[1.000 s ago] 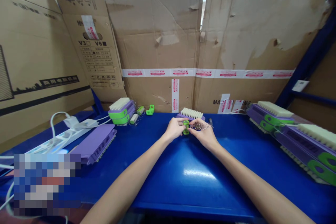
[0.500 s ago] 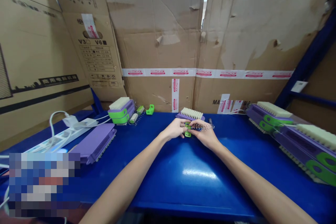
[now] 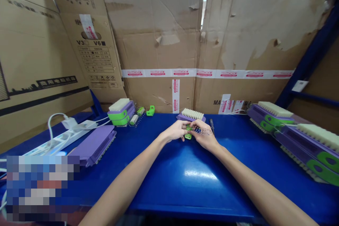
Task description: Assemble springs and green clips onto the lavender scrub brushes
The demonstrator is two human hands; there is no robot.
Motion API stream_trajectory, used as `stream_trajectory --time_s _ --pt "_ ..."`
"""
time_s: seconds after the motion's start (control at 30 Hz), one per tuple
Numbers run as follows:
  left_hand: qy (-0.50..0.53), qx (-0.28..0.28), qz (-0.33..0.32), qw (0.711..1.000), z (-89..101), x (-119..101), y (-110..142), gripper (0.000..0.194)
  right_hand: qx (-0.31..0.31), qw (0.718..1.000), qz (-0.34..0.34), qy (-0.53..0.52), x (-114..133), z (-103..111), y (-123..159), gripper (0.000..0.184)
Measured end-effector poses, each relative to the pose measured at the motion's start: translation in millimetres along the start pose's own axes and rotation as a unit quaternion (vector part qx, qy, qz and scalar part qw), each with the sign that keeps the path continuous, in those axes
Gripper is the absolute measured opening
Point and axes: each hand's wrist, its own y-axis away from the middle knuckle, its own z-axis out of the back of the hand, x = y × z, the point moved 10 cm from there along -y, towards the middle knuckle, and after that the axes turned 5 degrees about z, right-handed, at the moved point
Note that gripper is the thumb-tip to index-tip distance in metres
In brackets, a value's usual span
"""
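Note:
My left hand [image 3: 174, 131] pinches a small green plastic clip [image 3: 188, 132] just above the blue table [image 3: 169, 180]. Against that clip, my right hand [image 3: 205, 138] holds a thin metal coil spring [image 3: 201, 130], which sticks out to the right over its fingers. Both hands meet at the middle of the table, right in front of a purple brush with white bristles [image 3: 191, 115]. A dark pen-like thing [image 3: 212, 125] lies just right of my hands.
At the back left stand a purple and green brush [image 3: 121, 111], small green parts [image 3: 150, 110] and a spring. A purple cover [image 3: 93, 144] and a white power strip [image 3: 66, 132] lie left. Stacked purple brushes [image 3: 293, 131] line the right edge. Cardboard walls [image 3: 185, 46] close the back.
The hands have stayed together at the table's middle. The green clip has turned and dropped slightly in my left fingers, and the spring has shifted a little left against it.

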Motion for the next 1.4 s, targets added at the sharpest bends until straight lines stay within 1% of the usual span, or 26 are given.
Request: stream_trajectory --time_s 0.1,0.23,0.33,0.5,0.63,0.77,0.87,0.97,1.07,1.17,1.27,1.4 --pt "-0.006 -0.006 0.006 1.000 1.6 4 -1 0.050 0.009 0.999 -0.023 -0.029 -4 -3 -1 0.009" --pt "-0.013 -0.002 0.021 1.000 2.2 11 -4 0.053 0.054 0.993 -0.066 -0.077 -12 -12 1 0.015" --pt "-0.019 0.005 0.025 1.000 0.1 13 -4 0.053 0.071 0.990 -0.084 -0.086 -16 -15 2 0.016" --pt "0.004 0.023 0.017 1.000 -4.4 10 -3 0.049 0.053 0.994 -0.079 -0.048 -16 -11 -1 0.017" --pt "0.015 0.043 0.012 0.999 -8.1 8 -1 0.044 0.057 0.996 -0.069 -0.026 -17 -13 -1 0.019" --pt "0.026 0.035 0.023 0.999 -5.6 7 2 0.046 0.052 0.998 -0.032 0.006 -12 -10 -2 0.020" --pt "0.039 0.045 0.039 0.997 -5.8 7 4 0.047 0.051 0.998 -0.003 0.022 -6 -9 -3 0.021" --pt "0.041 0.054 0.050 0.996 -6.3 8 5 0.045 0.059 0.998 0.012 0.026 -3 -11 -3 0.023" --pt "0.035 0.049 0.050 0.997 -4.8 11 4 0.043 0.066 0.998 0.001 0.017 -6 -13 -2 0.025" --pt "0.015 0.036 0.044 0.998 -1.6 15 0 0.044 0.077 0.997 -0.023 -0.007 -12 -15 0 0.025" --pt "-0.003 0.030 0.033 0.999 1.0 18 -2 0.049 0.088 0.995 -0.044 -0.032 -16 -17 2 0.024" --pt "-0.013 0.038 0.033 0.999 1.1 21 -3 0.055 0.093 0.992 -0.055 -0.058 -18 -19 4 0.022"
